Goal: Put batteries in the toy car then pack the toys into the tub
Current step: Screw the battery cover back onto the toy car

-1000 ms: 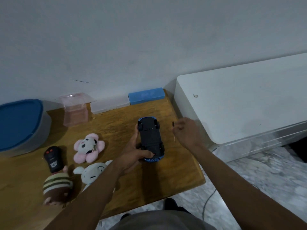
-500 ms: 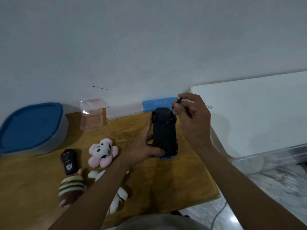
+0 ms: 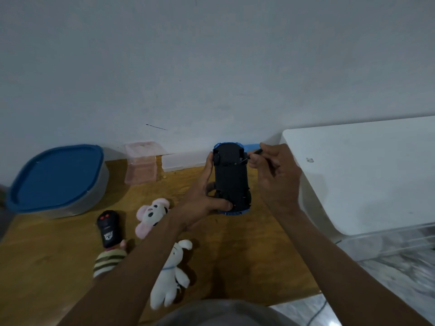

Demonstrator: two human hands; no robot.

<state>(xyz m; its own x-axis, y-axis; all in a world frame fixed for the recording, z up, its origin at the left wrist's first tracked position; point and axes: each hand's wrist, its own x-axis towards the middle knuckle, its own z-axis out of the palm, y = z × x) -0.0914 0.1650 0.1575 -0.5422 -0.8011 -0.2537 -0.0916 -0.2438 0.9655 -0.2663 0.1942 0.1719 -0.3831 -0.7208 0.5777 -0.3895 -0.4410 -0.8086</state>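
Note:
My left hand (image 3: 204,198) grips a blue toy car (image 3: 231,178) turned upside down, its black underside facing me, held above the wooden table (image 3: 247,255). My right hand (image 3: 275,175) pinches a thin dark screwdriver (image 3: 255,152) whose tip touches the car's underside near its far end. A grey tub with a blue lid (image 3: 56,178) stands at the table's far left. A black remote (image 3: 108,228), a pink-and-white plush (image 3: 151,214), a striped plush (image 3: 108,263) and a white plush (image 3: 173,276) lie on the table, partly under my left forearm.
A small pink clear box (image 3: 141,163) and a white flat box (image 3: 181,160) sit against the wall. A blue box is mostly hidden behind the car. A large white lidded bin (image 3: 367,175) stands to the right of the table. Marble floor shows lower right.
My right hand brought the screwdriver from beside the car to its far end. The car has been raised and tipped towards me in my left hand.

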